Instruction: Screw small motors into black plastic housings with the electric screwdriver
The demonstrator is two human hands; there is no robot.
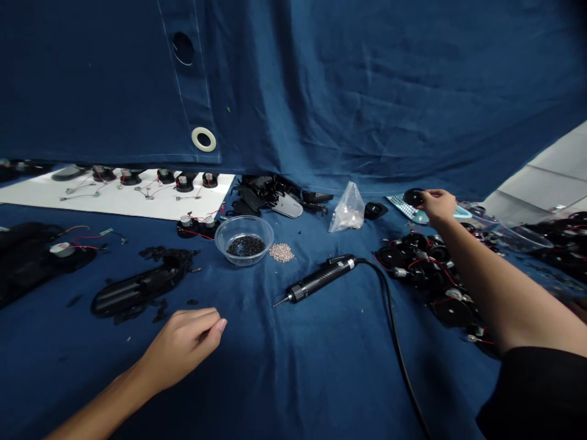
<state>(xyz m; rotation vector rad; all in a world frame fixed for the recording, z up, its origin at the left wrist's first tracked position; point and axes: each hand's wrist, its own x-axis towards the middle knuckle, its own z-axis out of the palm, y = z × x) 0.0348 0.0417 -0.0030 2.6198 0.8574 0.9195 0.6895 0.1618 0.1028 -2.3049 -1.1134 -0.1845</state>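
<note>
My right hand (439,205) is stretched out to the far right and grips a round black plastic part (413,197) above a light-blue perforated tray (398,206). My left hand (188,342) rests over the blue cloth at the near left, its fingers curled in; whether anything is inside them is hidden. Between the hands lies a black electric screwdriver (321,279), its bit pointing left. Beyond the left hand sits a long black plastic housing (137,293) with small black pieces around it.
A clear bowl (244,260) of black screws stands beside a pile of silvery screws (281,252). Behind are a plastic bag (348,211), black shells (266,194) and a white board (160,205) with wired parts. Wired black discs (422,256) lie under my right forearm. The screwdriver's cable (397,342) runs frontward.
</note>
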